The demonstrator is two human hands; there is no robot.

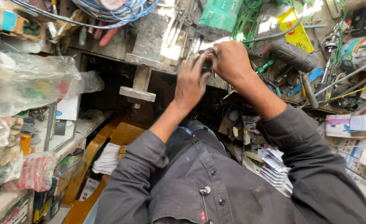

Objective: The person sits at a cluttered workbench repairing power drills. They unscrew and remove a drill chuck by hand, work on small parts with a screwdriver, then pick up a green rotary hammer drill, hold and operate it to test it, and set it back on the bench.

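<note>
Dark small metal part (208,62) sits pinched between both hands at the front edge of the table (149,45), too hidden to identify. Left hand (191,81) has fingers (197,62) closed on its near side; right hand (230,62) curls over the top, fingers clamped on it too. Green power tool (218,16) lies just behind, blue cable coil (116,10) further left, black ribbed grip (293,56) to the right.

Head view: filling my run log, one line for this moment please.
left hand: on small dark part | right hand: gripping it | place: cluttered workbench
</note>
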